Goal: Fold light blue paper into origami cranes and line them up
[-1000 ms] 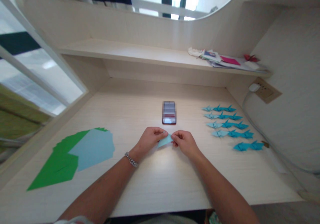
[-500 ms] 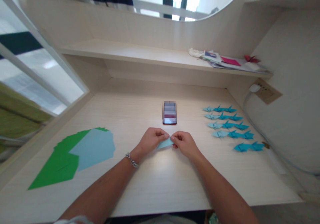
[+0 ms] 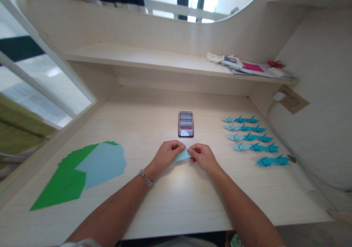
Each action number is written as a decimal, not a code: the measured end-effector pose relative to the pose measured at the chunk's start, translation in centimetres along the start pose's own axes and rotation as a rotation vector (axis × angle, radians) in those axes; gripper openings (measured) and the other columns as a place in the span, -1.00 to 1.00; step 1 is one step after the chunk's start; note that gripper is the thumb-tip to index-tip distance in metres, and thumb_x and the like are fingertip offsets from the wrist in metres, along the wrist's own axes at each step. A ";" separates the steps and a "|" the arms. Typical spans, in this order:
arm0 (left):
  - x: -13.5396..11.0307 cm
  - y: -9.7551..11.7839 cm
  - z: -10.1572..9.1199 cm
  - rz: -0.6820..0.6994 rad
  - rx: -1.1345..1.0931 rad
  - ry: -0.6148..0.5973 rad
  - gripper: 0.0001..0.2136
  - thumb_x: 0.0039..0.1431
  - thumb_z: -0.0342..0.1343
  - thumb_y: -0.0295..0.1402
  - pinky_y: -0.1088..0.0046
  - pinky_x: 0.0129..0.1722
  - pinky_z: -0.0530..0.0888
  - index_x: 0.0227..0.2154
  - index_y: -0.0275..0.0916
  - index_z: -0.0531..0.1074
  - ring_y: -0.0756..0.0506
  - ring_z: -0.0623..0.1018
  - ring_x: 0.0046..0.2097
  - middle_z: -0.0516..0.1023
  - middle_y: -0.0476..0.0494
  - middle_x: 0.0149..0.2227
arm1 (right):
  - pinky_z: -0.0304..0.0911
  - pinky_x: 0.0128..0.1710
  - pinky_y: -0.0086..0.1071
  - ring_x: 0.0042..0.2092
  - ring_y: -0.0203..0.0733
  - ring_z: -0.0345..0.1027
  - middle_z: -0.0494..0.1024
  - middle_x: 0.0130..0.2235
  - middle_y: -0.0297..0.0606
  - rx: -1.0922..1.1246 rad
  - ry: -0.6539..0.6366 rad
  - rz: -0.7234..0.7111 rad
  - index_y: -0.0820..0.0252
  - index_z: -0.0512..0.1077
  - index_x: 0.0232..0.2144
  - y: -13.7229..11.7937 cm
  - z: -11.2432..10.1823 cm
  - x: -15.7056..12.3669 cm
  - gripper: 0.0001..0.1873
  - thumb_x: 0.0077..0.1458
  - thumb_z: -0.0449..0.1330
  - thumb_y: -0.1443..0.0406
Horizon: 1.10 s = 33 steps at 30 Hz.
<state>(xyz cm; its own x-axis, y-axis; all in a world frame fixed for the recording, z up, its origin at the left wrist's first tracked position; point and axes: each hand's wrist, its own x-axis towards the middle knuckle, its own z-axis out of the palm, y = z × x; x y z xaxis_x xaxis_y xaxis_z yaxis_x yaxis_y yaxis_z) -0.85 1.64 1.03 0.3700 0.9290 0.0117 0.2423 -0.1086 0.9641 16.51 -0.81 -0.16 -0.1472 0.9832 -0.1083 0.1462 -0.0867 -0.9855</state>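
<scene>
A small folded piece of light blue paper [image 3: 182, 155] is pinched between both my hands just above the desk [image 3: 170, 199]. My left hand [image 3: 165, 154] grips its left end with fingers closed; a metal bracelet sits on that wrist. My right hand [image 3: 202, 157] pinches the right end. A phone [image 3: 186, 124] lies flat on the desk just beyond my hands.
Several blue paper cranes [image 3: 254, 138] lie in rows at the right. A stack of green [image 3: 62, 182] and light blue sheets [image 3: 103, 164] lies at the left. The shelf [image 3: 154, 58] holds papers [image 3: 247, 68] and a red crane [image 3: 275, 63]. A wall socket [image 3: 291, 99] with a cable is at the right.
My hands have drawn slightly closer together on the paper; the fold between them looks a little narrower. Nothing else has moved.
</scene>
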 end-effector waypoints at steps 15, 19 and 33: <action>0.0 -0.3 -0.2 -0.082 -0.076 -0.043 -0.78 -0.02 0.18 -0.26 0.51 -0.47 0.33 -0.44 -0.35 0.52 0.00 0.44 -0.47 0.54 -0.13 -0.48 | 0.19 -0.53 -0.47 -0.58 -0.33 0.28 0.43 -0.61 -0.36 -0.031 0.031 -0.038 0.25 0.41 -0.47 0.8 0.1 0.2 -0.80 0.02 0.18 0.19; 0.0 -0.4 0.0 -0.052 -0.054 -0.029 -0.77 0.03 0.15 -0.24 0.52 -0.46 0.32 -0.45 -0.35 0.52 0.00 0.43 -0.46 0.53 -0.11 -0.49 | 0.19 -0.53 -0.47 -0.57 -0.32 0.29 0.44 -0.59 -0.35 -0.084 0.049 -0.062 0.24 0.41 -0.46 0.7 0.2 0.1 -0.80 0.03 0.16 0.20; -0.5 0.7 0.6 0.050 0.049 0.009 -0.76 0.11 0.05 -0.24 0.50 -0.42 0.33 -0.47 -0.33 0.47 -0.01 0.41 -0.44 0.47 -0.07 -0.50 | 0.21 -0.51 -0.46 -0.53 -0.33 0.28 0.43 -0.55 -0.34 -0.075 0.042 -0.054 0.24 0.40 -0.49 0.8 0.3 0.1 -0.79 0.02 0.16 0.19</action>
<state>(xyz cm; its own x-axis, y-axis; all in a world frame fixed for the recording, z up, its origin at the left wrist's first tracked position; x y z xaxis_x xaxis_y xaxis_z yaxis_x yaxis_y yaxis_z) -0.36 0.95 1.54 0.3751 0.9249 0.0622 0.2670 -0.1721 0.9482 16.28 -0.84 -0.99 -0.1160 0.9921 -0.0482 0.2119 -0.0226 -0.9770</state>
